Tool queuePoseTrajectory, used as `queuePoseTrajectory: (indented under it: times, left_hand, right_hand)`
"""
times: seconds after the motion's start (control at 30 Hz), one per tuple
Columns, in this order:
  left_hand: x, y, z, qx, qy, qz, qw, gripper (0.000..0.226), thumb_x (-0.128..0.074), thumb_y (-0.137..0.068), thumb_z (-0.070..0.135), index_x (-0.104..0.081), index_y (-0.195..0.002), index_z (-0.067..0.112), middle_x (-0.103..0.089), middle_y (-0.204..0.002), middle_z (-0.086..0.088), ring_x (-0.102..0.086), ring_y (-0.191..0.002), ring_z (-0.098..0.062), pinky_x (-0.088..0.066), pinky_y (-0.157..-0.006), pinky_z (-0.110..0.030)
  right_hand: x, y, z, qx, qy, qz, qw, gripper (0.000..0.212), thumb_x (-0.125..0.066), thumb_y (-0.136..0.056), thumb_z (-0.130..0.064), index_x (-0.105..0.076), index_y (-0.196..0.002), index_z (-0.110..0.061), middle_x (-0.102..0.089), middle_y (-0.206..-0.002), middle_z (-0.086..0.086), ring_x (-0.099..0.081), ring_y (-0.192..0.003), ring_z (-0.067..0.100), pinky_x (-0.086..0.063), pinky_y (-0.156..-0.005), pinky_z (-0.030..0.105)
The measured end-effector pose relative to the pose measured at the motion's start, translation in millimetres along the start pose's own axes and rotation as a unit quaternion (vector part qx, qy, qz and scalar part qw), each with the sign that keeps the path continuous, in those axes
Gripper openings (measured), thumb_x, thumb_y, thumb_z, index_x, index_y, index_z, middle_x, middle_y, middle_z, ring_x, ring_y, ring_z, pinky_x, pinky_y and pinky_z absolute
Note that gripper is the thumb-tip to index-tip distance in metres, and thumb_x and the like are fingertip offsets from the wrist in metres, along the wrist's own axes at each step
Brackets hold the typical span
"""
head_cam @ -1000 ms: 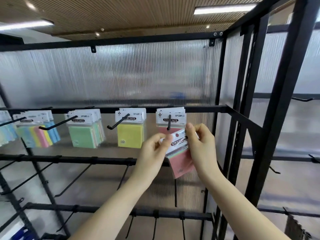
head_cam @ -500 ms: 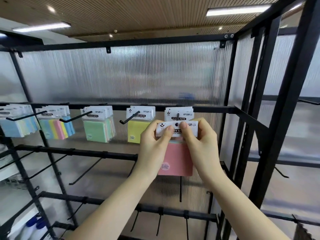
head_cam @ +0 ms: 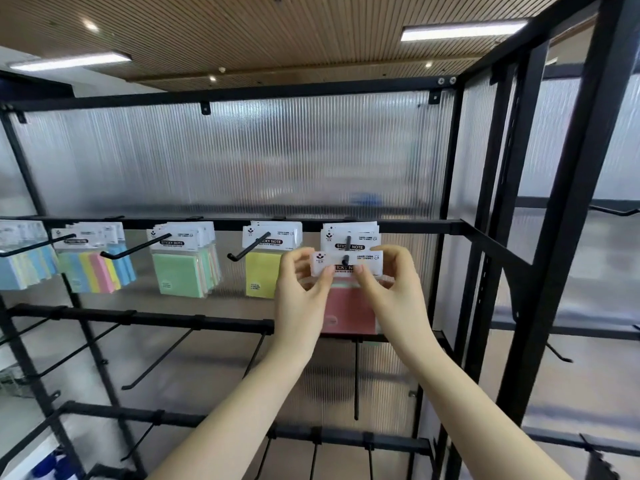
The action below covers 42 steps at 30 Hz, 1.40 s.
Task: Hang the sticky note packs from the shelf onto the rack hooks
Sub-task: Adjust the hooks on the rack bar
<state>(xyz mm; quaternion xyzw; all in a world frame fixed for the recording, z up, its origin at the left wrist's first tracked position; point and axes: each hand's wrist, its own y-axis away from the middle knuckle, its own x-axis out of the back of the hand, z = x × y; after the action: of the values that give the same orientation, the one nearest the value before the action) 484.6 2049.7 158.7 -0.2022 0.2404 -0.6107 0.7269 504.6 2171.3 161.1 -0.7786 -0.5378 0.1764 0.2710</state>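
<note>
At the rightmost hook [head_cam: 345, 260], I see both hands [head_cam: 304, 292] [head_cam: 394, 289] pinching the pink pack's header [head_cam: 347, 264], keeping its hole aligned.

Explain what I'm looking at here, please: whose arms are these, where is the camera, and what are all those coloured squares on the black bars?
No machine here: a person wears a camera on the head, so you see their own two bare arms reaching forward. In front stands a black metal rack with hooks. The coloured squares are sticky note packs hung on them: blue, multicoloured, green and yellow. The left hand and right hand pinch the white header of a pink pack, with the tip of the rightmost hook poking through its hole. The lower hooks are bare.
</note>
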Motion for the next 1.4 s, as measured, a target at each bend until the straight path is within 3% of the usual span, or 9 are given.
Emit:
queuePoseTrajectory:
  times: [0.17,0.4,0.53,0.67,0.83,0.9,1.0,1.17,1.4]
  left_hand:
    - [-6,-14,-21,0.037,-0.046,0.006,0.998,0.028,-0.066,-0.087,0.013,-0.050,-0.110,0.017,-0.057,-0.108,0.000,-0.056,-0.101,-0.014,-0.045,-0.092,-0.023]
    - [-18,-28,-42,0.078,-0.051,0.004,0.996,0.020,-0.060,-0.090,0.006,-0.050,-0.107,0.004,-0.056,-0.096,-0.006,-0.054,-0.080,-0.004,-0.044,-0.058,-0.005]
    - [-22,-30,-50,0.099,-0.069,-0.002,0.993,0.018,-0.059,-0.092,0.011,-0.049,-0.107,0.006,-0.055,-0.089,0.002,-0.061,-0.068,0.003,-0.045,-0.059,-0.007]
    - [-24,-29,-57,0.133,-0.102,0.006,0.986,0.022,-0.059,-0.093,0.022,-0.051,-0.106,0.007,-0.061,-0.087,0.001,-0.064,-0.084,-0.017,-0.049,-0.079,-0.029]
    - [-18,-18,-67,0.191,-0.180,-0.024,0.965,0.024,-0.056,-0.095,0.027,-0.053,-0.106,0.006,-0.061,-0.101,-0.002,-0.059,-0.093,-0.016,-0.042,-0.076,-0.025]
    - [-12,-10,-69,0.203,-0.218,-0.048,0.953,0.020,-0.054,-0.096,0.026,-0.059,-0.101,0.007,-0.061,-0.096,0.000,-0.059,-0.092,-0.015,-0.043,-0.076,-0.025]
    - [3,3,-71,0.225,-0.246,-0.083,0.939,0.024,-0.049,-0.097,0.025,-0.064,-0.101,0.007,-0.068,-0.101,-0.005,-0.064,-0.097,-0.023,-0.049,-0.088,-0.034]
    - [36,16,-68,0.223,-0.306,-0.145,0.914,0.016,-0.047,-0.096,0.022,-0.062,-0.095,0.022,-0.070,-0.105,-0.002,-0.065,-0.097,-0.022,-0.052,-0.087,-0.040]
    - [127,16,-62,0.196,-0.381,-0.123,0.895,0.021,-0.048,-0.097,0.020,-0.066,-0.107,0.018,-0.068,-0.107,0.001,-0.060,-0.103,-0.015,-0.047,-0.084,-0.025]
  right_hand:
    - [0,-11,20,-0.046,0.053,0.021,0.997,0.037,-0.068,-0.088,-0.023,-0.049,-0.119,-0.017,-0.055,-0.119,-0.005,-0.054,-0.107,0.004,-0.045,-0.089,0.021]
    - [-4,-29,45,-0.086,0.083,0.043,0.992,0.036,-0.069,-0.086,-0.022,-0.048,-0.115,-0.017,-0.053,-0.118,0.002,-0.055,-0.100,0.013,-0.048,-0.092,0.034]
    - [-4,-33,61,-0.108,0.100,0.024,0.989,0.031,-0.068,-0.088,-0.023,-0.049,-0.111,-0.016,-0.056,-0.114,0.005,-0.056,-0.100,0.017,-0.048,-0.088,0.033]
    - [-6,-30,74,-0.136,0.111,0.015,0.984,0.027,-0.067,-0.088,-0.024,-0.047,-0.104,-0.017,-0.057,-0.107,0.003,-0.056,-0.091,0.013,-0.043,-0.073,0.024]
    - [-7,-16,88,-0.201,0.128,0.007,0.971,0.028,-0.066,-0.088,-0.031,-0.046,-0.098,-0.014,-0.055,-0.090,0.000,-0.055,-0.081,0.014,-0.043,-0.066,0.023]
    - [-8,-8,93,-0.234,0.137,-0.023,0.962,0.024,-0.064,-0.090,-0.029,-0.046,-0.093,-0.013,-0.054,-0.078,-0.001,-0.052,-0.068,0.012,-0.041,-0.057,0.018]
    - [-15,6,97,-0.262,0.175,-0.095,0.944,0.019,-0.059,-0.092,-0.026,-0.056,-0.096,-0.008,-0.061,-0.084,0.005,-0.056,-0.076,0.019,-0.043,-0.067,0.026]
    - [-42,26,83,-0.190,0.240,-0.183,0.934,0.011,-0.053,-0.093,-0.024,-0.060,-0.093,-0.016,-0.061,-0.084,-0.005,-0.055,-0.079,0.012,-0.037,-0.062,0.025]
    - [-113,54,53,-0.128,0.233,-0.280,0.922,0.015,-0.050,-0.094,-0.024,-0.062,-0.099,-0.016,-0.064,-0.086,-0.004,-0.060,-0.080,0.016,-0.048,-0.072,0.030]
